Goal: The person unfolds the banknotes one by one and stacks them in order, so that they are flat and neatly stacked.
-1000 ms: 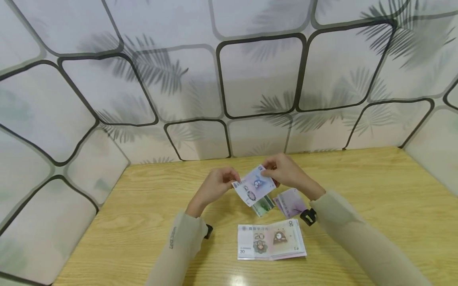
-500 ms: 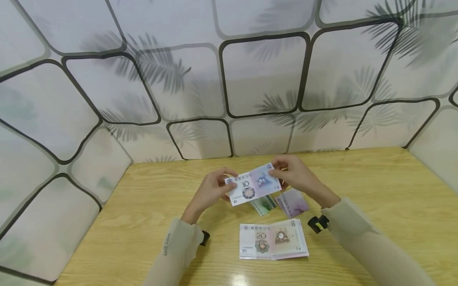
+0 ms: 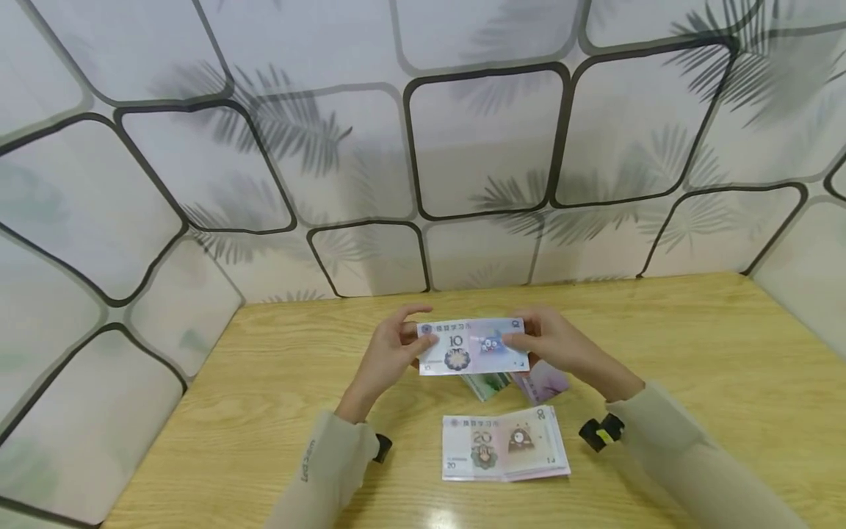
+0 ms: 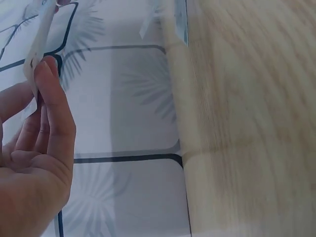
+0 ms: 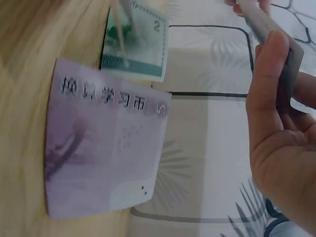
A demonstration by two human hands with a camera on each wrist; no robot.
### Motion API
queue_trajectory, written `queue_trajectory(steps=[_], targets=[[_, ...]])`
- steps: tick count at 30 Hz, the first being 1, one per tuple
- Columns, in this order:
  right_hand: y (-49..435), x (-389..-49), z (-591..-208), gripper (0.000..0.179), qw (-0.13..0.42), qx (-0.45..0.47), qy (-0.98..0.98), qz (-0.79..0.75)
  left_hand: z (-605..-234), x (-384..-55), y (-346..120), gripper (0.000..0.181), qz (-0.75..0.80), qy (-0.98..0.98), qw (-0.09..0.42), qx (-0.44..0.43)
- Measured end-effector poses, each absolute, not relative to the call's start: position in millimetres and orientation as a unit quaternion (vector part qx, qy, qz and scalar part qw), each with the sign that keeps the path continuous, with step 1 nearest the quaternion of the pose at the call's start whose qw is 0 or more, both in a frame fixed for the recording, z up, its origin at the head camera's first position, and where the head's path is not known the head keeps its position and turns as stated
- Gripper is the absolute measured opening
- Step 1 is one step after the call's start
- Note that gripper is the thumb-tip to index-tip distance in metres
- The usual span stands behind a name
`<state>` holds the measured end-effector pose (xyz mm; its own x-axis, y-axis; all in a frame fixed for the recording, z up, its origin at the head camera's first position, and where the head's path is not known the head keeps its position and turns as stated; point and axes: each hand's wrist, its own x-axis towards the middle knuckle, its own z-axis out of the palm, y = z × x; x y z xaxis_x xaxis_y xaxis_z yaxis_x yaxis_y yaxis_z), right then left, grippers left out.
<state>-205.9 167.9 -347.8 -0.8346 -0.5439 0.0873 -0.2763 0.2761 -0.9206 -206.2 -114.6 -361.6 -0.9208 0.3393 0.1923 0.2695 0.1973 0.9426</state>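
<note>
A pale blue-violet play banknote marked 10 is stretched level between both hands, above the table. My left hand pinches its left end, thumb on the printed face; the left wrist view shows the note edge-on between thumb and fingers. At the other end my right hand pinches it the same way. Partly hidden below it lie a green note and a purple note, which in the right wrist view shows a 5. Nearer the person rests a stack of notes with a 20 on top.
The notes lie on a light wood-grain table. A pale wall covering with dark rounded outlines and leaf prints rises behind and at both sides. Each wrist carries a small black device, such as the right one.
The 10 note has turned from a slant to level and come slightly nearer the person. My left hand has taken a fuller pinch on its left end; the right hand has lowered.
</note>
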Motion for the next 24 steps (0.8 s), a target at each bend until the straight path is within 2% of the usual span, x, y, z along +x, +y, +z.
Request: queue_trajectory(steps=[3, 6, 10, 12, 17, 24], targets=[[174.4, -203.4, -347.7, 0.031, 0.15, -0.255, 0.758, -0.581, -362.8, -206.9, -115.6, 0.036, 0.618, 0.763, 0.039, 0.187], [180.6, -203.7, -350.0, 0.037, 0.172, -0.253, 0.725, -0.617, -364.6, -206.7, -118.1, 0.028, 0.637, 0.743, 0.085, 0.187], [186.9, -206.6, -356.3, 0.026, 0.209, -0.287, 0.661, -0.661, -368.1, -203.8, -122.4, 0.031, 0.652, 0.712, 0.161, 0.208], [188.5, -207.5, -359.1, 0.025, 0.23, -0.318, 0.618, -0.681, -369.6, -202.5, -123.9, 0.032, 0.657, 0.696, 0.181, 0.225], [187.6, -207.7, -363.9, 0.031, 0.262, -0.378, 0.534, -0.709, -370.4, -200.6, -123.3, 0.035, 0.686, 0.657, 0.184, 0.252], [179.3, -206.9, -366.7, 0.037, 0.286, -0.418, 0.476, -0.719, -368.1, -196.9, -113.3, 0.033, 0.691, 0.652, 0.18, 0.256]])
